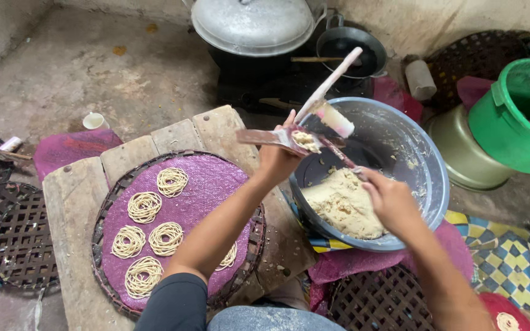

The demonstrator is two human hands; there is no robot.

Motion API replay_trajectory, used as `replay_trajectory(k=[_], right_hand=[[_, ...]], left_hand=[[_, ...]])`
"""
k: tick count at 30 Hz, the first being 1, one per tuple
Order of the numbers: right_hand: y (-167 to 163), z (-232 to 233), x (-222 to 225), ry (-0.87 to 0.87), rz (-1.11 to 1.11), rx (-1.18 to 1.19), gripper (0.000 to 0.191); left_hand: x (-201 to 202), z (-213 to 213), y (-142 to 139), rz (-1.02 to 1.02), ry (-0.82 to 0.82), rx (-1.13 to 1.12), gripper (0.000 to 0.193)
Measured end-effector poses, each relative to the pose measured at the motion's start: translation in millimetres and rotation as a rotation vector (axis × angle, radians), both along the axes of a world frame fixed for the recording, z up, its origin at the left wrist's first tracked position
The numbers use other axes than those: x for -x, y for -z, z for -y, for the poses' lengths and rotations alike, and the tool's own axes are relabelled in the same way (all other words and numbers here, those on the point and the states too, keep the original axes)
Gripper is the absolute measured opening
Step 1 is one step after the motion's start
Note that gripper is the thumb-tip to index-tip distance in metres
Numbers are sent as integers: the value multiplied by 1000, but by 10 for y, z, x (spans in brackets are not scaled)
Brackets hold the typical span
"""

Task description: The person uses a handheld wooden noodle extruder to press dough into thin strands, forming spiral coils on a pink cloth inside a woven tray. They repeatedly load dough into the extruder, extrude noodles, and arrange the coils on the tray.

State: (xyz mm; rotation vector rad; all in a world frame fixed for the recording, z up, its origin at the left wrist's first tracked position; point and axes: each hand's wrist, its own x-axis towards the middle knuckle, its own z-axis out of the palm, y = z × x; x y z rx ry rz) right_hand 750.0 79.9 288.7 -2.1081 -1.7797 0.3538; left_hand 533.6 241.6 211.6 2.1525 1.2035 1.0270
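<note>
My left hand (277, 158) grips a hand press (314, 113) with long pale handles, held tilted over the grey bowl (429, 184). Its open cup holds a bit of pale dough. My right hand (391, 201) is closed on a thin stick (340, 156) whose tip reaches the press cup. A lump of pale dough (345, 207) lies in the bowl below both hands. To the left, a round woven tray (105, 202) lined with purple cloth carries several coiled noodle rounds (145, 207). My left forearm crosses above the tray's right side.
The tray rests on a low wooden plank table (75, 196). A lidded metal pot (253, 24) and dark pan (348, 46) stand behind. A green bucket (510, 135) and metal pot (461, 153) sit right. Empty woven trays (13, 233) lie left; a white cup (94, 121) stands on the floor.
</note>
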Motion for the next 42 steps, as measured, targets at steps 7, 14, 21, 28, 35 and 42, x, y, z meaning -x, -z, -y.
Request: replay_trajectory(k=[7, 14, 21, 28, 35, 42], right_hand=[[769, -59, 298, -96, -372, -214, 39], [-249, -142, -33, -308, -69, 56, 33], [-511, -118, 745, -375, 774, 81, 22], [-707, 129, -20, -76, 642, 213, 37], [-270, -493, 1074, -742, -1258, -372, 73], [-175, -649, 1721, -894, -1596, -380, 61]], left_hand=[[-162, 2, -47, -145, -250, -185, 108], [225, 32, -113, -256, -25, -230, 94], [188, 328, 105, -108, 130, -310, 95], [1006, -385, 521, 387, 90, 247, 38], [1017, 698, 429, 940, 450, 1287, 21], [1563, 1224, -226, 248, 311, 503, 37]])
